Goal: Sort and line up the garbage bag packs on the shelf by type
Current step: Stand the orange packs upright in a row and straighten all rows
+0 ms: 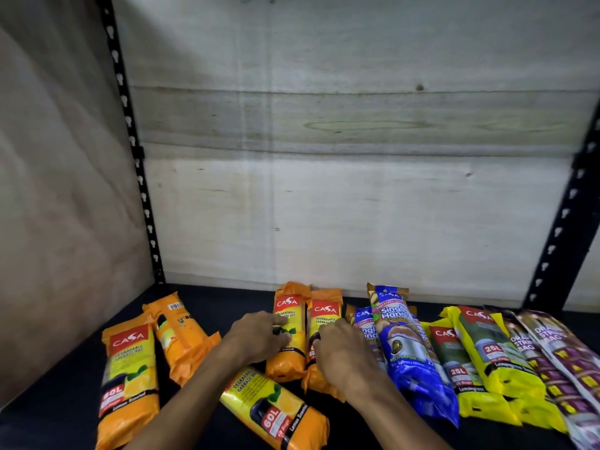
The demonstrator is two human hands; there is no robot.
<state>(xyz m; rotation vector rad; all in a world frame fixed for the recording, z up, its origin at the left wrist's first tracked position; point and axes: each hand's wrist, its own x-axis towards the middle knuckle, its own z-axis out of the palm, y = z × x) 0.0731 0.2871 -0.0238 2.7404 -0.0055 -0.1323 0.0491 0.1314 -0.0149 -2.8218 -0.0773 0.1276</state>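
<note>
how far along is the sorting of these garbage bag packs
Partly done. On the black shelf, blue single-handle packs, yellow 25L packs and maroon drawstring packs already lie grouped by type. The left hand and right hand rest on two upright orange packs. Three orange packs still lie scattered: far left, flipped, crosswise.

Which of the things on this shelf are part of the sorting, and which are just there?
Part of the job:
- orange packs, two under the left hand and right hand
- blue packs
- yellow packs
- purple packs

Just there:
- dark shelf board
- wooden back panel
- black slotted uprights
</note>
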